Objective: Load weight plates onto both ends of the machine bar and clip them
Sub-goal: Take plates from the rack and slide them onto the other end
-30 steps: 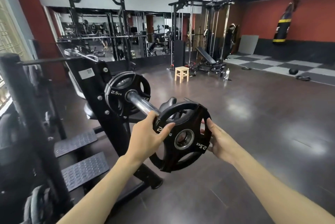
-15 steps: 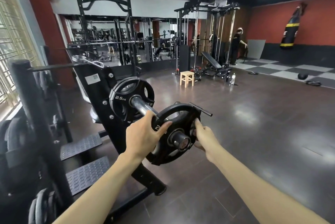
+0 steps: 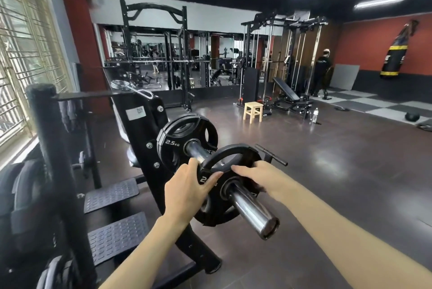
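1. The left hand [image 3: 187,187] grips the near weight plate [image 3: 224,185] at its left rim: the thumb lies across the plate's front face beside the printed "2", and the fingers curl over the edge behind it.
2. The right hand [image 3: 259,175] holds the same plate from the right side, fingers bent over the upper spoke and reaching into the cut-out, palm against the plate's face.
3. This near weight plate sits on the machine bar [image 3: 250,211], its centre hole around the chrome sleeve; the end of the sleeve sticks out past the plate toward the camera.
4. The plate leans slightly, its top rim tipped away from the camera.
5. A second plate marked 2.5 kg [image 3: 184,141] sits farther along the same sleeve, close against the black machine frame [image 3: 145,129], with bare chrome showing between the two plates.
6. No part of either hand touches the far plate.
7. Black textured foot plates [image 3: 112,192] lie low on the left, by the frame's base.
8. More plates [image 3: 56,272] stand stored at the bottom left corner.
9. Across the dark floor stand a small wooden stool [image 3: 253,111], a bench [image 3: 286,92] under a cable rack, and a hanging punch bag [image 3: 395,54] on the red wall.
10. A person in dark clothes [image 3: 321,71] stands by the far rack.
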### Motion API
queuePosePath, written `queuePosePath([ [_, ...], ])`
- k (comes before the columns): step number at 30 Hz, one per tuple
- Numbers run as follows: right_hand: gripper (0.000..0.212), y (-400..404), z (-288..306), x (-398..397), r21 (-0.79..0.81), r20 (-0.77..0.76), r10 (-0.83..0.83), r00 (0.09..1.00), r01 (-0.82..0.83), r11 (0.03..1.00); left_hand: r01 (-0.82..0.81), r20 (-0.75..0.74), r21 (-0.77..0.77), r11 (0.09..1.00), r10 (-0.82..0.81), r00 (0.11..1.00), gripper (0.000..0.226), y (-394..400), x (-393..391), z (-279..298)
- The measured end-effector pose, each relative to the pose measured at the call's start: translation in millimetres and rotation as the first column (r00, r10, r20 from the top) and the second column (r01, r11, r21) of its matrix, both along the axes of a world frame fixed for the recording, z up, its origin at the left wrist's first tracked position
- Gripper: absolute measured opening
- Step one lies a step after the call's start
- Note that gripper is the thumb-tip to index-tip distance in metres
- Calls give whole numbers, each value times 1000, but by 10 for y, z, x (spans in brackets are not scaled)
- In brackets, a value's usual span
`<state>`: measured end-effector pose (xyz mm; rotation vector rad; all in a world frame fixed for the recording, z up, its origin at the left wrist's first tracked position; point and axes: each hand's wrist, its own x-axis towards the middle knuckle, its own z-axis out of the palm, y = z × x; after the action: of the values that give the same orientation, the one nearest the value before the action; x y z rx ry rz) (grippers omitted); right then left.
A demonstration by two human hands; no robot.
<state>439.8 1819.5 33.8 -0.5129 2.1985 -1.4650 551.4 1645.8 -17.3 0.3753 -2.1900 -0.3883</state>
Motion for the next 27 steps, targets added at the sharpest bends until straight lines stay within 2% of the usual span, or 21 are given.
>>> queuePosePath([
  [3,37,-244,-5,-130,-22,112,-45,993,48,999,-30,-36,-54,998,28,999,57,-166,-163,40],
  [5,38,-439,-26,-200,-16,109,-76,991,78,997,-24,-101,-51,998,18,995,56,-309,-273,37],
  [7,48,-661,-24,-277,21,59,-105,993,103,994,-36,-125,2,999,36,991,68,-487,-376,19],
  [10,70,-1035,39,-428,36,28,-134,991,133,991,-98,-71,52,994,102,992,94,-806,-519,3],
  [14,75,-1494,92,-573,62,-45,-107,993,110,992,-136,58,104,985,130,990,113,-1221,-673,-28],
  [20,80,-1935,138,-768,49,-55,-109,992,112,993,-80,169,162,984,53,984,113,-1602,-865,-40],
  [27,77,-1977,85,-923,57,0,-119,993,118,991,-78,100,263,962,53,994,109,-1605,-928,-69],
])
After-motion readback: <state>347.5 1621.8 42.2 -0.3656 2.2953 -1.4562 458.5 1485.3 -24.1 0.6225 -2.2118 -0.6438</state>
